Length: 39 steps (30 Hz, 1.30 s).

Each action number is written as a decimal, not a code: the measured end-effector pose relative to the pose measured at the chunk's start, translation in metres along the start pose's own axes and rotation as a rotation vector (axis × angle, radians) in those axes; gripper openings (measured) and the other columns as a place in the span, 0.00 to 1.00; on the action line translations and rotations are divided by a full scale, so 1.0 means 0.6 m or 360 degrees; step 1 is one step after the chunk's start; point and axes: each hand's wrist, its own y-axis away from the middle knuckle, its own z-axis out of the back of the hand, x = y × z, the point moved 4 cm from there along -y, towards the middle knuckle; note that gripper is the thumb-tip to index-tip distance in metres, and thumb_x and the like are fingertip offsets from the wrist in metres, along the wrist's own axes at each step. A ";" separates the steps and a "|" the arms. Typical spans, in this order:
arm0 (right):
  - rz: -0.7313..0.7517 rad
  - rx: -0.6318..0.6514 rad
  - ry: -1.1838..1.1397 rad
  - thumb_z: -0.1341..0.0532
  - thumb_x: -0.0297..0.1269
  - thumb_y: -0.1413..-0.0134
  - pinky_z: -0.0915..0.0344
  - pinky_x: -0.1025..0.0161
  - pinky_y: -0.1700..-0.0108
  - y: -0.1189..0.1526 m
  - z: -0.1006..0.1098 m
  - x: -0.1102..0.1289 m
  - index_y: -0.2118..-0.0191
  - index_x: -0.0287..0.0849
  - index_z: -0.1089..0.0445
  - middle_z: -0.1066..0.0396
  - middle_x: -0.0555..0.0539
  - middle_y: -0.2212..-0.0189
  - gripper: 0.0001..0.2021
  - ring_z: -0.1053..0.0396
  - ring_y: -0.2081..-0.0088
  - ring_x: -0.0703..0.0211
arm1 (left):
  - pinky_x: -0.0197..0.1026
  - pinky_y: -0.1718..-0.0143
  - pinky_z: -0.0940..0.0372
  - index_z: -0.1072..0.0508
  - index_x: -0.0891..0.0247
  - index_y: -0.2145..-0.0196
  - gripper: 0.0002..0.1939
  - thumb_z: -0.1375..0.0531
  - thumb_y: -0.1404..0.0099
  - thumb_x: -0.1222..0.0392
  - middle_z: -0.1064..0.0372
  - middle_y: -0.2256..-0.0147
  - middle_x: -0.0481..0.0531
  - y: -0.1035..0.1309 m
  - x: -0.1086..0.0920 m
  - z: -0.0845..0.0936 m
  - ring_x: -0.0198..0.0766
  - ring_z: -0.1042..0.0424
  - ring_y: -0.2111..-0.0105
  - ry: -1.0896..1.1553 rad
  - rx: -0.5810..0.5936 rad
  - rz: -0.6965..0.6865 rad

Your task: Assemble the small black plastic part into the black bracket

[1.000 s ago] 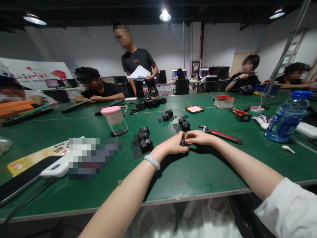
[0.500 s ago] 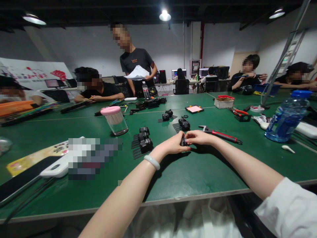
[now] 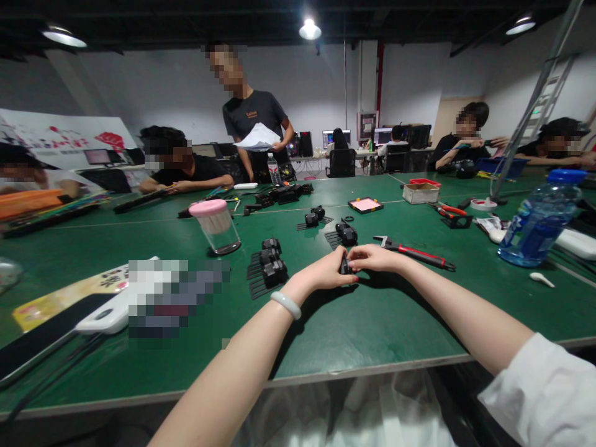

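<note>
Both hands meet over the green table point(image 3: 354, 329). My left hand point(image 3: 326, 273) and my right hand point(image 3: 377, 257) pinch a small black plastic part point(image 3: 345, 267) between their fingertips, just above the tabletop. A pale bangle sits on my left wrist. Left of my hands lie three black blocks on black comb-like strips point(image 3: 269, 264). Another black block point(image 3: 347, 233) lies just beyond my hands. Red-handled pliers point(image 3: 414, 252) rest right of my right hand.
A clear jar with a pink lid point(image 3: 216, 225) stands to the left, a blue-capped water bottle point(image 3: 540, 217) to the right. A white phone point(image 3: 105, 313) lies near left. Seated people work around the table; one person stands at the far side holding papers point(image 3: 258, 138).
My hands stay on the black part, almost still. The standing person across the table has shifted slightly to the left with the papers.
</note>
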 end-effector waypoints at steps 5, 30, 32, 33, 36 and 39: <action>-0.0015 -0.0009 -0.0042 0.46 0.44 0.59 0.42 0.67 0.69 -0.003 -0.002 -0.009 0.67 0.36 0.37 0.36 0.48 0.73 0.16 0.38 0.72 0.65 | 0.36 0.72 0.45 0.45 0.64 0.63 0.26 0.46 0.56 0.45 0.40 0.69 0.50 -0.001 0.001 -0.001 0.35 0.38 0.71 0.0007 -0.0004 -0.0075; -0.0270 -0.0134 -0.0670 0.50 0.36 0.57 0.39 0.66 0.67 -0.005 -0.006 -0.015 0.74 0.38 0.37 0.35 0.48 0.76 0.08 0.38 0.75 0.67 | 0.36 0.71 0.44 0.45 0.64 0.63 0.27 0.46 0.57 0.45 0.39 0.68 0.51 -0.002 0.005 -0.003 0.35 0.38 0.71 -0.0005 -0.0015 -0.0067; -0.0299 -0.0132 -0.0687 0.51 0.34 0.57 0.39 0.66 0.68 -0.005 -0.006 -0.015 0.73 0.39 0.37 0.36 0.48 0.77 0.07 0.38 0.75 0.67 | 0.36 0.71 0.44 0.45 0.64 0.63 0.27 0.46 0.57 0.45 0.39 0.68 0.50 -0.001 0.004 -0.003 0.35 0.38 0.71 -0.0001 -0.0020 -0.0057; -0.0306 -0.0133 -0.0679 0.51 0.33 0.57 0.39 0.66 0.68 -0.005 -0.006 -0.014 0.72 0.39 0.38 0.36 0.49 0.77 0.07 0.38 0.75 0.67 | 0.36 0.71 0.44 0.45 0.64 0.63 0.27 0.46 0.57 0.45 0.39 0.68 0.50 -0.001 0.003 -0.002 0.36 0.38 0.70 -0.0002 -0.0022 -0.0052; -0.0257 -0.0133 -0.0567 0.50 0.30 0.59 0.39 0.66 0.68 -0.001 -0.004 -0.007 0.70 0.39 0.41 0.37 0.50 0.76 0.06 0.38 0.74 0.68 | 0.36 0.71 0.44 0.45 0.64 0.62 0.27 0.46 0.57 0.45 0.39 0.68 0.50 -0.001 0.003 -0.001 0.36 0.38 0.70 -0.0016 -0.0030 -0.0051; -0.0092 -0.0125 -0.0347 0.45 0.30 0.64 0.40 0.66 0.67 0.003 0.001 0.004 0.69 0.39 0.42 0.38 0.51 0.72 0.10 0.38 0.72 0.68 | 0.36 0.71 0.44 0.45 0.64 0.62 0.26 0.46 0.56 0.45 0.40 0.67 0.51 -0.001 0.003 -0.001 0.36 0.38 0.69 -0.0028 -0.0034 -0.0089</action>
